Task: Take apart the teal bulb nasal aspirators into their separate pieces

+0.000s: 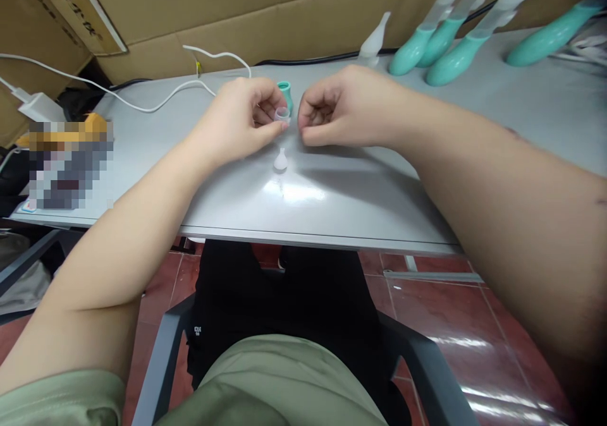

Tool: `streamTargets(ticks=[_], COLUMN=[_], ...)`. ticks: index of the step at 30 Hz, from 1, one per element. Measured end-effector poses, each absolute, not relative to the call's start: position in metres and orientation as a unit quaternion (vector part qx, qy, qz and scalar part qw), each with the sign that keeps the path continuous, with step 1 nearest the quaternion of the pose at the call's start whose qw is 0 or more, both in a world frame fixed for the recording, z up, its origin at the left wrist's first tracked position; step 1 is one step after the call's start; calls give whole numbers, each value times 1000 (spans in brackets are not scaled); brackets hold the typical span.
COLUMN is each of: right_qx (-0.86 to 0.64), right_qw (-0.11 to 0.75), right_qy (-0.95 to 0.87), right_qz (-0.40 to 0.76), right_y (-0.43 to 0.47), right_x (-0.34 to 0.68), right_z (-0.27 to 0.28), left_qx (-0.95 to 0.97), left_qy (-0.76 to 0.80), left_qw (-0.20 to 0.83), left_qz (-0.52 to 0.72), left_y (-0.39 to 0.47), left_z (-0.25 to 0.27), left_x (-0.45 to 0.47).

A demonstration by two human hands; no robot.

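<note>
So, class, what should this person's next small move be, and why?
Probably lower the right hand to the white nozzle tip: it sits loose on the table, the left hand holds a clear tube, and the teal-bulbed aspirators behind carry white nozzles on clear tubes.

Brown panels (pixel 303 2) (apparently cardboard) stand behind a grey table (pixel 232 205), above a shiny red-tiled floor (pixel 436 306).
</note>
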State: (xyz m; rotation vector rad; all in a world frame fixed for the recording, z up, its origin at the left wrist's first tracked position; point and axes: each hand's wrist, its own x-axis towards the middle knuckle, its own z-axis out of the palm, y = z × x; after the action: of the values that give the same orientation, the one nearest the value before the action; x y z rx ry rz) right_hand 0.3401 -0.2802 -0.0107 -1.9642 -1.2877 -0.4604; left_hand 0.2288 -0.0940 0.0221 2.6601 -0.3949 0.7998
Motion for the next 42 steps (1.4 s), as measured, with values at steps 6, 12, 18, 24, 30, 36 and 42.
streamTargets(ticks=[6, 12, 18, 24, 30, 36, 42], right_qx=[-779, -805, -807, -776, -767, -721, -702], right_qw=[304, 276, 313, 346, 361, 398, 409], right_qy=[-508, -485, -456, -472, -467, -502, -523], right_qz=[-205, -204, -205, -233, -251, -265, -258], right_y=[-276, -280, -277, -275, -276, -276, -276], right_x=[346, 348, 342, 344, 341, 343, 347], right_z=[-16, -12, -9, -11, -10, -13, -14], left_qx=[950, 956, 930, 887, 934, 959, 972], left_qy=[-138, -125, -178, -241, -253, -223, -175], left_qw=[63, 50, 93, 106, 30, -46, 0], left_qz=[273, 260, 308, 378, 249, 169, 155], left_y=[-95, -93, -94, -96, -99, -98, -97], left_z=[18, 15, 17, 21, 27, 31, 32], left_x=[231, 234, 228, 219, 206, 210, 209])
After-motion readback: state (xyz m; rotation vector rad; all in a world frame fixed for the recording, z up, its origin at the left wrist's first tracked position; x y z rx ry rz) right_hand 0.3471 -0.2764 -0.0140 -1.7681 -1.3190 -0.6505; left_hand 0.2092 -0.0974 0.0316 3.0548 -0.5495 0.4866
